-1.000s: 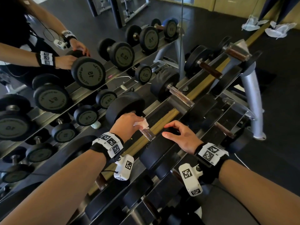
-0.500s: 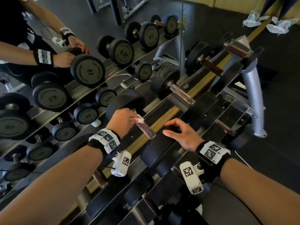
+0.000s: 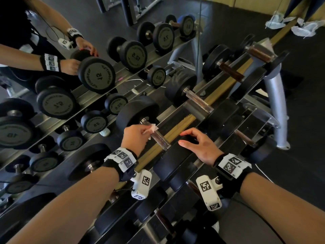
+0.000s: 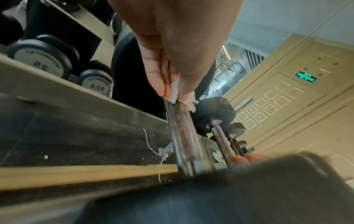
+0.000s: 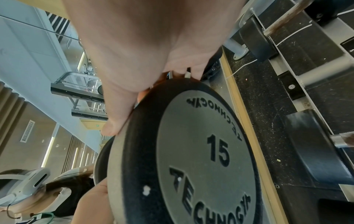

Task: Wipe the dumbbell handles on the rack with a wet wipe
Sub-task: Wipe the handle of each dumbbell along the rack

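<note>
A 15 kg black dumbbell lies across the top rail of the rack (image 3: pixel 177 127). Its brownish knurled handle (image 3: pixel 159 139) (image 4: pixel 184 130) runs between two round heads. My left hand (image 3: pixel 139 136) (image 4: pixel 172 84) pinches a small white wet wipe (image 3: pixel 152 128) (image 4: pixel 174 91) round the far end of the handle, near the far head (image 3: pixel 135 111). My right hand (image 3: pixel 198 145) (image 5: pixel 145 63) rests with spread fingers over the near head (image 3: pixel 177 159) (image 5: pixel 191 159), thumb on its rim.
More dumbbells (image 3: pixel 195 95) sit further along the rack to the right, each with a bare handle. A mirror (image 3: pixel 88 76) behind the rack reflects the weights and my arms. Lower rack tiers (image 3: pixel 158 217) hold other dumbbells. White cloths (image 3: pixel 302 29) lie on the dark floor.
My left hand has slid the wipe along the handle away from the near head toward the far head. The right hand has stayed on the near head.
</note>
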Demonstrator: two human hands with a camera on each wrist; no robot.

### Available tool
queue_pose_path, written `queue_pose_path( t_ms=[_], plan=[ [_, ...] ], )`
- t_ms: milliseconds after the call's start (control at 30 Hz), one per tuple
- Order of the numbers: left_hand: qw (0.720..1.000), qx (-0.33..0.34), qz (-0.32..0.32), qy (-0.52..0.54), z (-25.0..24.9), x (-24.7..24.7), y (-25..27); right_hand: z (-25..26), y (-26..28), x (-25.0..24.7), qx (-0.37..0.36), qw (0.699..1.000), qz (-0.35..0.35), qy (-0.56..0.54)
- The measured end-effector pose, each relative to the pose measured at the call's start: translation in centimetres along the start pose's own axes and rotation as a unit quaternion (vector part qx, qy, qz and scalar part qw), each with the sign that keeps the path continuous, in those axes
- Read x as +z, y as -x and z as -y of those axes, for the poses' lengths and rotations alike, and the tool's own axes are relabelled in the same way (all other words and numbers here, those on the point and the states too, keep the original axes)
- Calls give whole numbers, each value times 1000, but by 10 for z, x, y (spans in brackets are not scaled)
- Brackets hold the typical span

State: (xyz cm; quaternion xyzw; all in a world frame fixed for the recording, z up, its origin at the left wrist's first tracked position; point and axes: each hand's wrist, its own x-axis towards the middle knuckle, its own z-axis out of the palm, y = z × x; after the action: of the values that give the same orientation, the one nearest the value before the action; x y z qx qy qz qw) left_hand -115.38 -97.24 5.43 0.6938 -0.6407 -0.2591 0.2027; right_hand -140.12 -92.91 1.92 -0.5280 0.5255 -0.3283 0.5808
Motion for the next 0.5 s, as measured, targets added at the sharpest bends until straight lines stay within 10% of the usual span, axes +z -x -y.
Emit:
queue_pose_path(
  t_ms=[167, 400, 500],
  plan=[
    [991, 28, 121, -41, -4, 27, 25, 1, 0, 1, -2, 1000, 0, -6],
    [991, -71, -18, 113, 8, 6, -2, 0, 0, 0, -1, 1000, -1, 1],
    [989, -73, 24, 129, 4, 15, 10, 2, 1, 0, 4, 1000, 2, -8]
  ],
)
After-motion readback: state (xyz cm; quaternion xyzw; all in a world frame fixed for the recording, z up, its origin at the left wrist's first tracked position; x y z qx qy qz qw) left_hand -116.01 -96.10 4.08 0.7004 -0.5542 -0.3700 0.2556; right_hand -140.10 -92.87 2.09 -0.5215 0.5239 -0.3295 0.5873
